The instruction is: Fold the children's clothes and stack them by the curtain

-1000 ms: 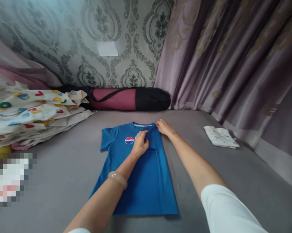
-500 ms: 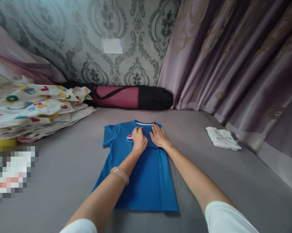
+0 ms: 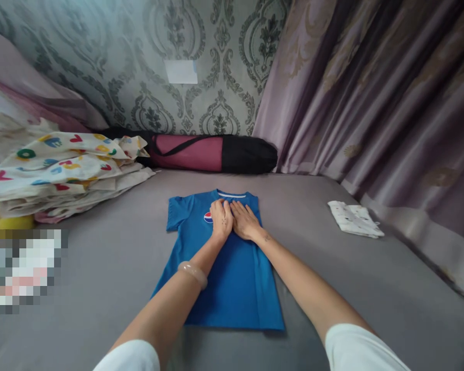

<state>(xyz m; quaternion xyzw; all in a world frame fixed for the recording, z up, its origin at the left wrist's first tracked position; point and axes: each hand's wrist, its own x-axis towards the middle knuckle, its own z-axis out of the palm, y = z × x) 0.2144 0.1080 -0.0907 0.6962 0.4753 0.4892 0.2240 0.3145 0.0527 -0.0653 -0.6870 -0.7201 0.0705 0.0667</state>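
Note:
A blue T-shirt (image 3: 227,288) lies front side up on the grey sheet, its white-trimmed collar at the far end and its hem toward me. The left sleeve sticks out, while the right edge runs straight with no sleeve showing. My left hand (image 3: 221,219) rests on the chest beside a round red, white and blue logo (image 3: 208,217), partly covering it. Right against it, my right hand (image 3: 245,220) lies flat on the upper chest, fingers stretched toward the collar. Both hands press on the cloth and grip nothing visible.
On the grey sheet (image 3: 112,257), a folded white patterned cloth (image 3: 354,219) lies at the right. Piled fabric with colourful prints (image 3: 73,159) is at the left. A maroon and black long bag (image 3: 193,153) lies along the wall, near a purple curtain (image 3: 312,103).
My right hand has slid left across the shirt to meet my left hand. My left hand's fingers, more curled before, now lie flatter.

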